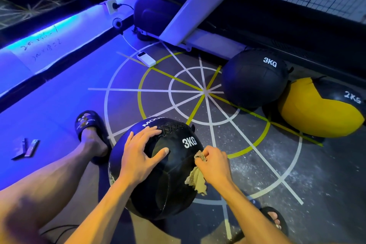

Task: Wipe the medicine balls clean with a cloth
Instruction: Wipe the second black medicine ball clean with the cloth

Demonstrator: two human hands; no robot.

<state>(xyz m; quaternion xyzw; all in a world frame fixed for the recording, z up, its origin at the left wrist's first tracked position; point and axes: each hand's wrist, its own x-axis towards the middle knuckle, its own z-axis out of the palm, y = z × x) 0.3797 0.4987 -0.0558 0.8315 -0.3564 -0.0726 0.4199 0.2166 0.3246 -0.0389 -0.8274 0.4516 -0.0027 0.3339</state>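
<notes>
Near ball point(158, 168): black, marked 3KG, on the floor between the person's legs, laced seam on top
Left hand point(141, 154): fingers spread and flat on the ball's upper face, thumb out toward the middle; holds nothing, steadies the ball
Right hand point(213, 166): fingers curled, pinching a bunched cloth point(197, 180) against the ball's right flank; loose end hangs down the side
Other balls: a second black 3KG ball point(255, 79) and a yellow-and-black 2KG ball point(320, 107), touching each other, well apart from the near ball on the right
Floor point(277, 164): marked with circles and spokes, pale dust on the right
Step in hand: judged to be wiping the first ball's right side
Next move: likely calls for the left hand to turn the ball so unwiped panels face the cloth; the other two balls appear not yet handled
</notes>
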